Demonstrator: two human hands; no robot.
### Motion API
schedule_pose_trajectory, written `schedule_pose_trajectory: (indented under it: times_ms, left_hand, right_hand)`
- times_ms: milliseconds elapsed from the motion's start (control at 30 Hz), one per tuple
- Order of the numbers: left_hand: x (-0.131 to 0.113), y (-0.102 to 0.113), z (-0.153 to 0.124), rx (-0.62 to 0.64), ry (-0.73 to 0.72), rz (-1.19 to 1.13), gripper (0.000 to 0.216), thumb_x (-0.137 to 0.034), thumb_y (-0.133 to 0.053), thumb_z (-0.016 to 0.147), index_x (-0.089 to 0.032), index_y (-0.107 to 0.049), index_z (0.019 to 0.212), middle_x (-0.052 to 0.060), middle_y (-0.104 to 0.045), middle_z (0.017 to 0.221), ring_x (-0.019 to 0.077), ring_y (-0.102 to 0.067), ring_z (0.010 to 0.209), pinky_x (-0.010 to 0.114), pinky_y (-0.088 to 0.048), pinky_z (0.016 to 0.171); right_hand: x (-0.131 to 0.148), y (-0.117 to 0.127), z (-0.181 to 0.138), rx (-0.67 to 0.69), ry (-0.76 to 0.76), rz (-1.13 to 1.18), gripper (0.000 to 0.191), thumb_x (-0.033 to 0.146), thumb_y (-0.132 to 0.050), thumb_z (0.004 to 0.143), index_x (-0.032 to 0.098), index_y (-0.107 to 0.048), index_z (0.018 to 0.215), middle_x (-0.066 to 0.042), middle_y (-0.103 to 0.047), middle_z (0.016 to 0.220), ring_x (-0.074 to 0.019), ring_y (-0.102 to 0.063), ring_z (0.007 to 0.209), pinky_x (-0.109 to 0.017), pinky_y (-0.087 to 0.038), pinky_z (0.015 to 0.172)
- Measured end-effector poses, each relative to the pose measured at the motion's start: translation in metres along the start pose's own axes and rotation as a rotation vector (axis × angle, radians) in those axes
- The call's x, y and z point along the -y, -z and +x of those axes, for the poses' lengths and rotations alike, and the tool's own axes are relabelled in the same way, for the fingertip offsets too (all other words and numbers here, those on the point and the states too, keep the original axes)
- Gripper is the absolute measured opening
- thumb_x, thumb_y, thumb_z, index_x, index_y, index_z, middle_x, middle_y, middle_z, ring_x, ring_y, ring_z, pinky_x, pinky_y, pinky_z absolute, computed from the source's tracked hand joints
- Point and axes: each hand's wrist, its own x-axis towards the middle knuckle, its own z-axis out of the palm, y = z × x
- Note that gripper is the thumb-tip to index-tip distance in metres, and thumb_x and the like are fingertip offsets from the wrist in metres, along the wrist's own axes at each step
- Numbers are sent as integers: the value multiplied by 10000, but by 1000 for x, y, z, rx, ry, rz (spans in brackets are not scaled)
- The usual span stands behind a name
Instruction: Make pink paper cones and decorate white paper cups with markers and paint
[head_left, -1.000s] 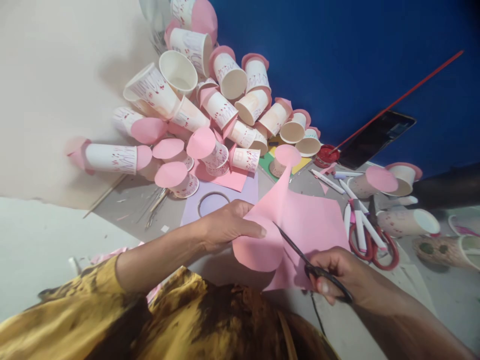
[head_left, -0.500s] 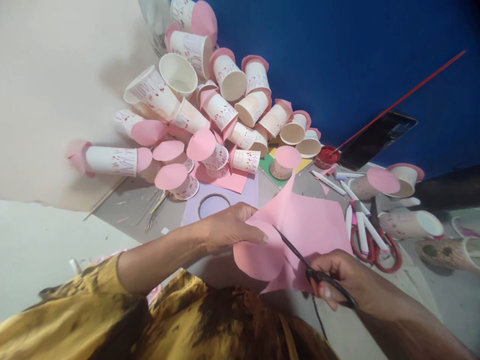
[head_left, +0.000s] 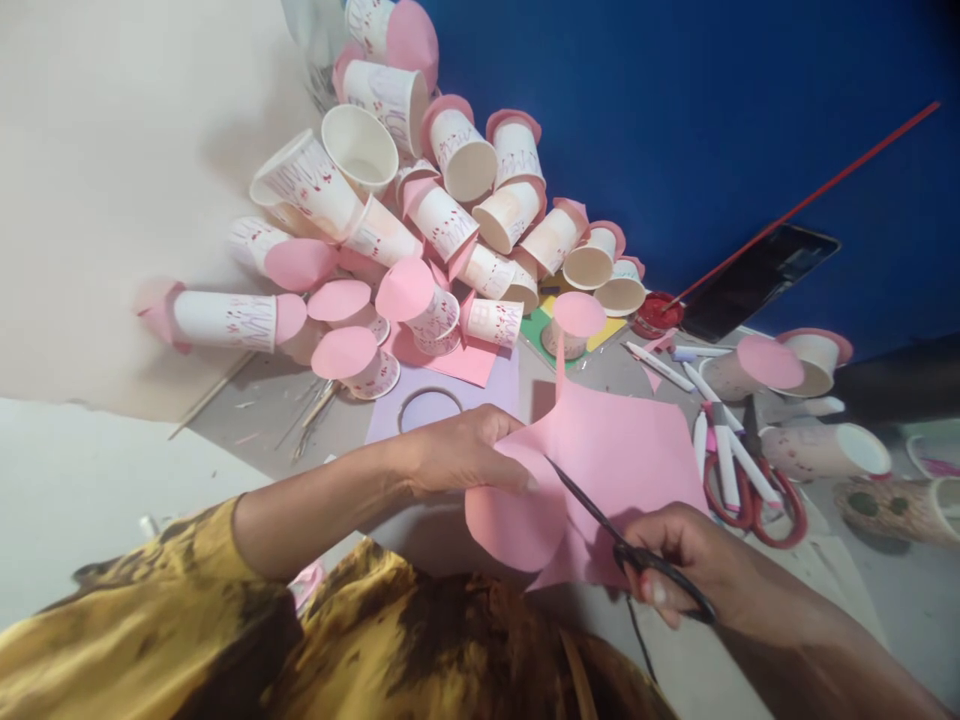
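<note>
My left hand [head_left: 472, 450] pinches a sheet of pink paper [head_left: 630, 440] by a rounded, partly cut-out part, thumb on top. Dark-handled scissors [head_left: 589, 505] are gripped in my right hand [head_left: 675, 560], fingers through the loops. Their blades lie at the paper, along the edge of the rounded part, pointing toward my left hand. A narrow pink strip stands up from the sheet's far edge. Under my left hand lies a lilac sheet [head_left: 382, 410] with a roll of tape [head_left: 427, 408] on it.
Several decorated paper cups [head_left: 442, 220] with pink paper tops are heaped at the back left. To the right lie white markers [head_left: 724, 460], red-handled scissors [head_left: 784, 515], a phone [head_left: 761, 285], a red pot [head_left: 656, 312] with a red stick, and more cups [head_left: 825, 450]. Thin tools [head_left: 311, 420] lie at left.
The pink strip at the sheet's far edge has shifted left and stands narrower. Both hands keep nearly the same place and hold.
</note>
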Motion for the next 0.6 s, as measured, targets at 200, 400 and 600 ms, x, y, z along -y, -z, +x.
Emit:
schedule_pose_trajectory:
  times_ms: [200, 400, 600]
  left_hand:
    - [-3, 1, -1, 35, 46, 60, 266, -243, -772, 674, -148, -801, 921, 67, -792, 902, 233, -726, 814, 304, -550, 747]
    - [-6, 0, -2, 36, 50, 144, 200, -237, -728, 706, -177, -799, 883, 55, -776, 841, 225, -710, 755, 282, -521, 672]
    - [-11, 2, 0, 28, 64, 227, 87, -231, -726, 674, -168, -745, 732, -1, -668, 679, 154, -592, 631, 228, -425, 582]
  right_hand:
    - [4, 0, -1, -4, -24, -31, 542, 665, -736, 773, 172, -554, 638, 26, -525, 559, -83, -373, 530, -253, -242, 520]
    - [3, 1, 0, -11, -42, -11, 434, 549, -759, 776, 170, -588, 655, 36, -522, 560, -86, -393, 541, -247, -254, 530]
    - [0, -1, -1, -11, -56, 36, 347, 457, -742, 784, 170, -592, 658, 46, -507, 548, -81, -391, 521, -244, -249, 520]
